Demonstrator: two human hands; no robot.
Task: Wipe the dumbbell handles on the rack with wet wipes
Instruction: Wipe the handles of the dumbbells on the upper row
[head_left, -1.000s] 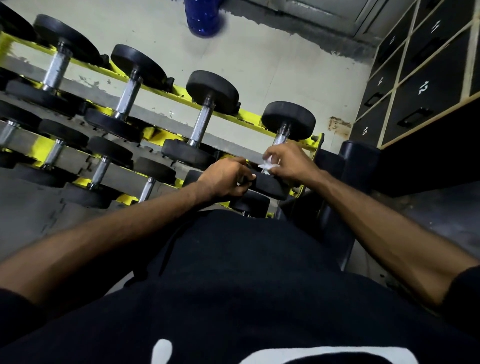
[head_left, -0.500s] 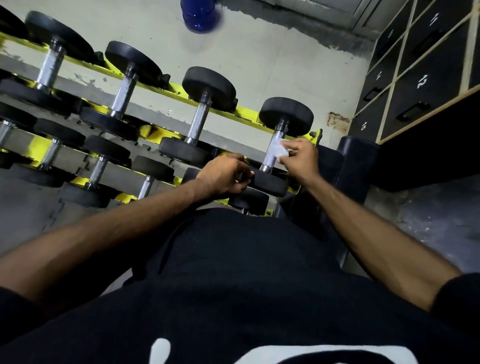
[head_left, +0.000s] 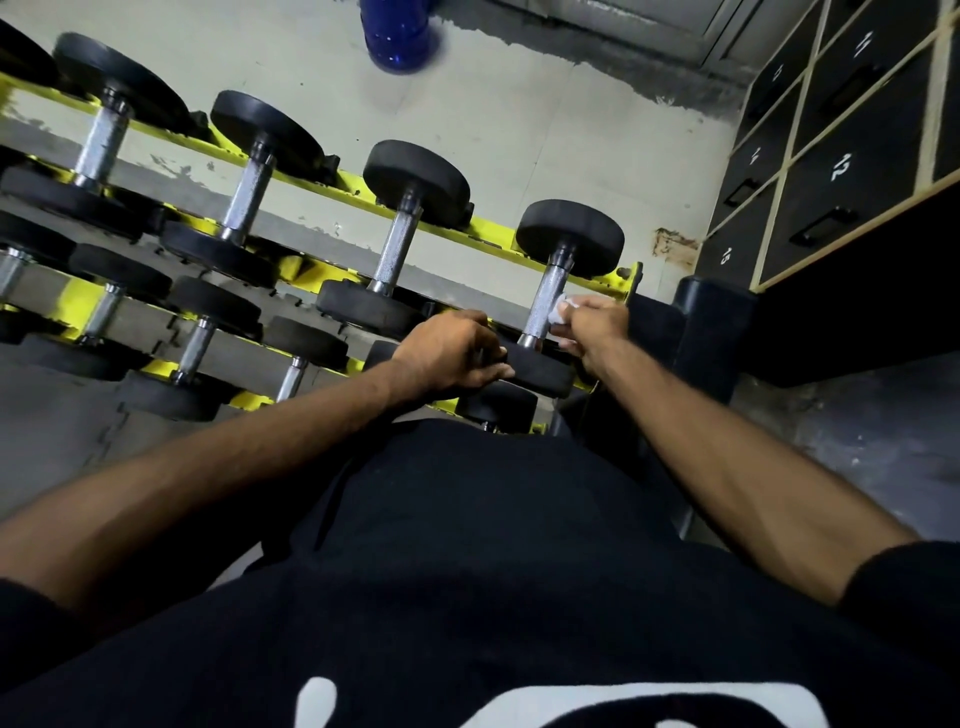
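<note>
My right hand (head_left: 597, 325) pinches the wipe (head_left: 560, 312) against the handle (head_left: 545, 299) of the rightmost dumbbell (head_left: 570, 236) on the rack (head_left: 488, 238). My left hand (head_left: 452, 353) grips its near end. If that grip loosens, the dumbbell may roll.

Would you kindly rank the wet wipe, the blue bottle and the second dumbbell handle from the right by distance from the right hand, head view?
1. wet wipe: held in the right hand.
2. second dumbbell handle: left, top row.
3. blue bottle: floor beyond the rack.
</note>
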